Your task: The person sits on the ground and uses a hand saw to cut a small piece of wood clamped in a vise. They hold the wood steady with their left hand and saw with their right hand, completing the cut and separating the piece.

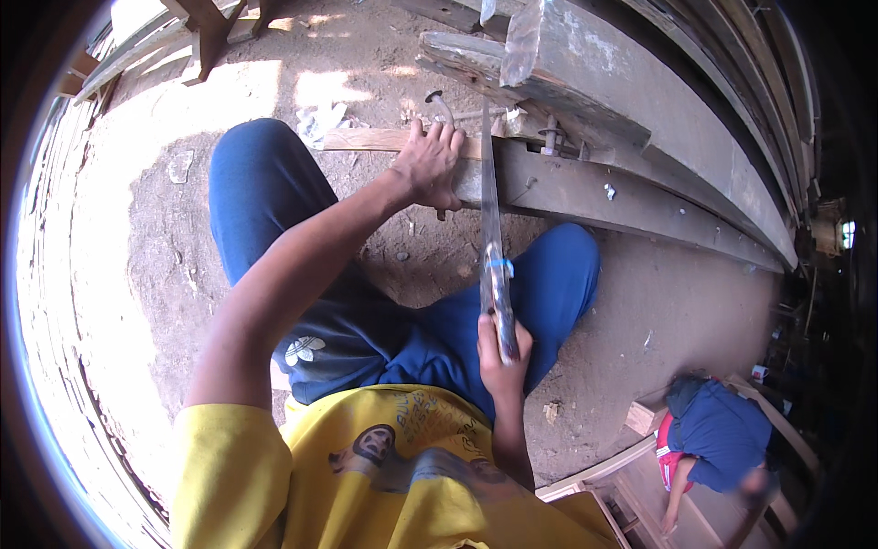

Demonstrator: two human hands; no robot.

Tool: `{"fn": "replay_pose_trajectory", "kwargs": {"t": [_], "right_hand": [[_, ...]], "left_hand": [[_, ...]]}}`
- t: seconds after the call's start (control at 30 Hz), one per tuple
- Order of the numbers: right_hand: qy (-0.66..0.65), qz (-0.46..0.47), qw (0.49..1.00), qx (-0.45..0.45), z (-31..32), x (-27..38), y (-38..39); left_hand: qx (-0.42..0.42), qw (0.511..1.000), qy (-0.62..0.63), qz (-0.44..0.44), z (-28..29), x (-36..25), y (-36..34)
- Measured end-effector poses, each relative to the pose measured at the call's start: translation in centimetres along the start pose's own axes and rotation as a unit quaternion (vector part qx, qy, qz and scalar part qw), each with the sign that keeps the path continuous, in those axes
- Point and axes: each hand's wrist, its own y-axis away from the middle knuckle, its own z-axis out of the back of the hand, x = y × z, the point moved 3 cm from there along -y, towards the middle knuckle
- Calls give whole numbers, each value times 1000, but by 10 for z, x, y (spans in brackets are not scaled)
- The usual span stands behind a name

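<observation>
My right hand (505,355) is closed round the handle of a hand saw (488,197), which has a light blue tie near the handle. The saw's blade points away from me and lies across a piece of wood close to the end of a long grey beam (585,188). Just left of the blade, my left hand (432,169) grips a wooden strip (366,139), with its fingers over the far side and its thumb on the near side. The contact between the blade's teeth and the wood is hard to make out.
A bent metal bolt (441,105) stands beyond my left hand, and another bolt (551,135) sits by the beam. Heavy timbers (631,82) are stacked at the far right. At the lower right, another person (718,435) bends over wooden framing (631,499). Plastic scraps (320,123) litter the dirt floor.
</observation>
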Motion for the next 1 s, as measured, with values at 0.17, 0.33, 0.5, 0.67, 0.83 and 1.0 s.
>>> {"fn": "replay_pose_trajectory", "kwargs": {"t": [0.17,0.33,0.5,0.67,0.83,1.0], "right_hand": [[-29,-30,999,3,8,2,8],[2,-2,1000,6,17,0,18],[15,10,1000,6,4,3,7],[15,-47,999,-10,21,-3,37],[26,1,1000,17,-1,9,-5],[43,-13,999,-7,13,4,36]], "left_hand": [[1,1000,5,-5,1,2,-1],[-20,1000,2,-6,-2,-1,-3],[-2,1000,-1,2,-2,2,2],[24,1000,-7,-9,2,-3,-2],[15,1000,-4,-7,-2,0,2],[11,1000,-25,-5,-2,-1,-1]]}}
